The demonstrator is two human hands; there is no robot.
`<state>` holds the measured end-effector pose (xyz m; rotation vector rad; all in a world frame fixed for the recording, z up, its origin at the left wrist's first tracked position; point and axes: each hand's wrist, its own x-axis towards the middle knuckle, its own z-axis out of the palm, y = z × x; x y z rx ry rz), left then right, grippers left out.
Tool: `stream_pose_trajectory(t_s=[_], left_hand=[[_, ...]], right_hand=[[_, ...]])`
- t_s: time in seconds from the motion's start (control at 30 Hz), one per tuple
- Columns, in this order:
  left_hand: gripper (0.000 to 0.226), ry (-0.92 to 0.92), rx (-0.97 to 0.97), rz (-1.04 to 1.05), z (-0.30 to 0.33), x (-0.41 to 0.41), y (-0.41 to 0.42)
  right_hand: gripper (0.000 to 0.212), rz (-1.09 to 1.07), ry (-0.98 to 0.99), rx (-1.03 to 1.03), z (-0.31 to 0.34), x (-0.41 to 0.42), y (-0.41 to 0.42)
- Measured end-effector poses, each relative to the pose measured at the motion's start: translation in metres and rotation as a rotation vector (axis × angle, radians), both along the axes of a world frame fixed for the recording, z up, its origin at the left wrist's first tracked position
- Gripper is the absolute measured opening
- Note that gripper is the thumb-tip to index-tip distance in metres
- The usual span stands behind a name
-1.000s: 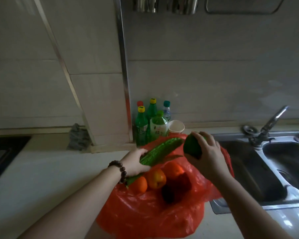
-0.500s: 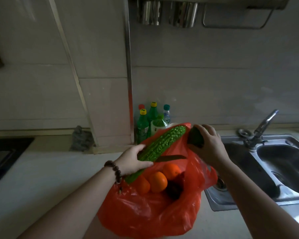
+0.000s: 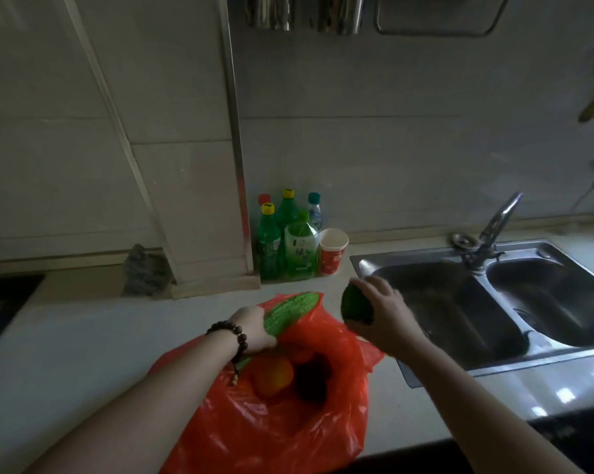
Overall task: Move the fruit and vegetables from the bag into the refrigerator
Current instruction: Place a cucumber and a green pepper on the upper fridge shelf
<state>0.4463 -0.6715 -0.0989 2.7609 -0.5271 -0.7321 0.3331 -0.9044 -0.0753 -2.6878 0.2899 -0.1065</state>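
An open red plastic bag lies on the white counter in front of me. My left hand grips a long bumpy green bitter gourd that slants up out of the bag's far rim. My right hand holds a round dark green fruit above the counter, to the right of the bag and beside the sink. Inside the bag I see an orange fruit and a dark, nearly black item. No refrigerator is in view.
Several green bottles and a red paper cup stand against the back wall. A steel double sink with a tap fills the right. A grey cloth lies at the back left, beside a dark hob edge.
My right hand has carried the green fruit out and to the right, clear of the bag. My left hand has slid along the gourd and kept its grip. The view has tilted upward.
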Motion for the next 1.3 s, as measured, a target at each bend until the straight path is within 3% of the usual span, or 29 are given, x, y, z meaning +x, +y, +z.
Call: stream_pose_trajectory(t_s=[0.13, 0.3, 0.43, 0.53, 0.6, 0.73, 0.83, 0.97, 1.1, 1.3], left_hand=[[0.062, 0.051, -0.24, 0.032, 0.001, 0.003, 0.013], [0.07, 0.099, -0.32, 0.03, 0.011, 0.009, 0.028], [0.059, 0.128, -0.358, -0.033, 0.023, 0.011, 0.039], [0.076, 0.167, -0.417, -0.023, 0.025, 0.017, 0.048], [0.081, 0.159, -0.428, -0.006, 0.024, 0.024, 0.052], [0.052, 0.111, -0.349, -0.023, 0.023, 0.034, 0.053], [0.068, 0.127, -0.299, -0.045, 0.017, 0.044, 0.053], [0.071, 0.11, -0.271, -0.128, 0.023, 0.044, 0.044], [0.074, 0.144, -0.52, -0.039, 0.03, 0.042, 0.033], [0.055, -0.063, -1.069, 0.201, 0.058, 0.043, 0.01]], right_hand=[[0.077, 0.134, 0.08, 0.008, -0.029, 0.001, 0.033], [0.078, 0.089, 0.066, 0.052, -0.042, 0.027, 0.044], [0.08, 0.118, 0.096, 0.078, -0.032, 0.055, 0.016], [0.085, 0.181, 0.076, 0.037, -0.026, 0.067, 0.0], [0.086, 0.196, 0.036, 0.019, -0.024, 0.07, -0.004], [0.085, 0.185, -0.032, -0.029, -0.013, 0.072, -0.015], [0.081, 0.172, -0.049, -0.108, -0.001, 0.078, -0.03], [0.087, 0.133, 0.034, -0.14, 0.005, 0.091, -0.049], [0.091, 0.092, 0.123, -0.164, 0.002, 0.098, -0.063], [0.084, 0.097, 0.076, -0.096, 0.009, 0.087, -0.056]])
